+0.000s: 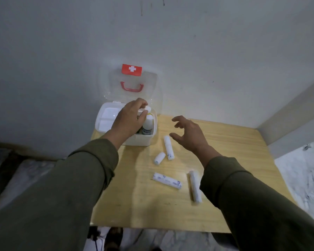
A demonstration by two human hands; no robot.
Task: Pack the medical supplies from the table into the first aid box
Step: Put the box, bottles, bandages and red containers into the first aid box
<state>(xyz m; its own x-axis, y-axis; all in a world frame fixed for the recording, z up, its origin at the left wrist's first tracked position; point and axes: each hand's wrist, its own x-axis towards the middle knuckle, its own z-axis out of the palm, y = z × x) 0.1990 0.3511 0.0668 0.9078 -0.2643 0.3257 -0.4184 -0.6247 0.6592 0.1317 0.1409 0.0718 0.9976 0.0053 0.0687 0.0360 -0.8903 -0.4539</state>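
Observation:
The white first aid box stands open at the table's far left corner, its clear lid with red handle and red cross label leaning on the wall. My left hand reaches into the box, fingers closed around a small white item at the rim. A white bottle stands inside next to it. My right hand hovers open over the table, just right of a long bandage roll. A short roll and two longer rolls lie nearer me.
The small wooden table sits in a corner against grey walls. A patterned floor shows to the right, and dark bedding or cloth lies on the left below the table's level.

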